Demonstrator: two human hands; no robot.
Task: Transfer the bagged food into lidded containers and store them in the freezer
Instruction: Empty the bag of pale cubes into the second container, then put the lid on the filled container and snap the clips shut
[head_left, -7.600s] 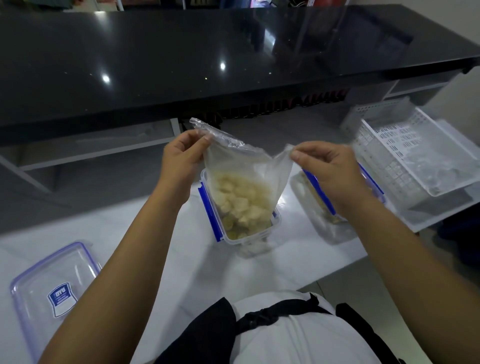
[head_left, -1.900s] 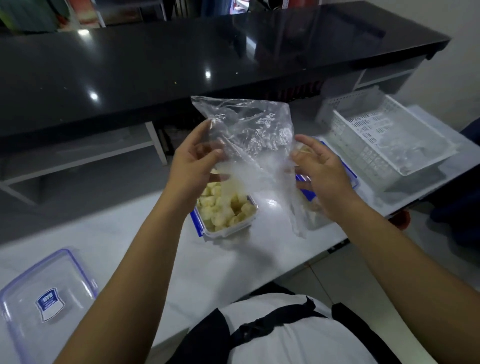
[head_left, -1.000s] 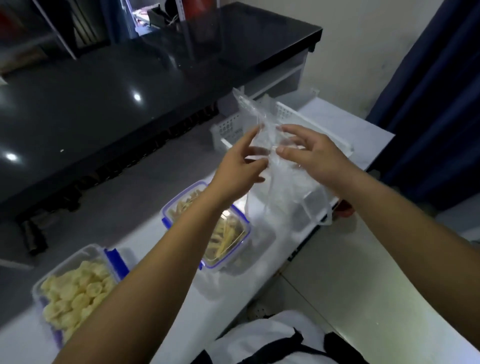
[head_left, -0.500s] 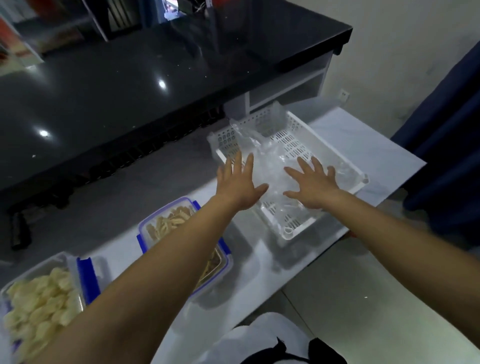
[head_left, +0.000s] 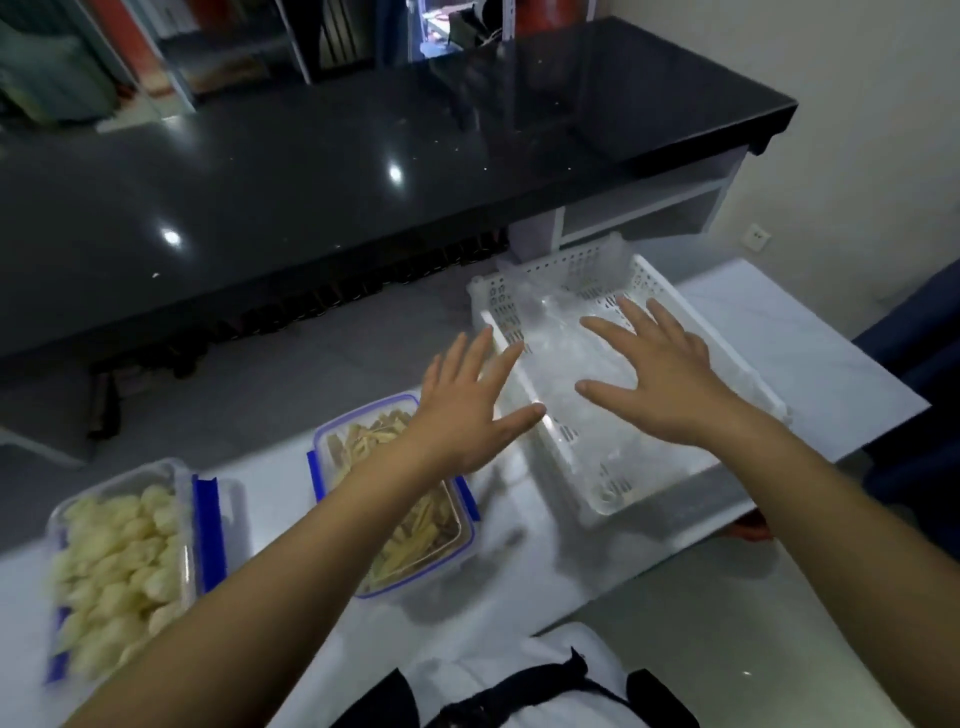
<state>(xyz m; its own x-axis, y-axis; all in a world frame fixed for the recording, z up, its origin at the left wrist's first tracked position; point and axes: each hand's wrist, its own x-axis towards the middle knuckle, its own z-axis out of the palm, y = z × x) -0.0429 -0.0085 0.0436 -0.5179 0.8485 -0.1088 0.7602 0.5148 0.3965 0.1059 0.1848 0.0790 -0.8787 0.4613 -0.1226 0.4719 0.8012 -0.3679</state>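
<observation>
An empty clear plastic bag lies crumpled inside the white perforated basket. My right hand hovers over the basket with fingers spread and holds nothing. My left hand is spread flat just left of the basket's near wall, also holding nothing. A clear container with blue clips, filled with pale yellow strips, sits under my left forearm. Another container at the far left is full of pale yellow chunks, lid off.
The containers and basket stand on a white marble counter whose right end lies just past the basket. A glossy black counter runs across behind. Grey tiled floor lies below the white counter's front edge.
Both hands emptied the bag into the chunk container, carried it right and let it go in the white basket. Since half a second ago the open hands have drawn slightly apart above it.
</observation>
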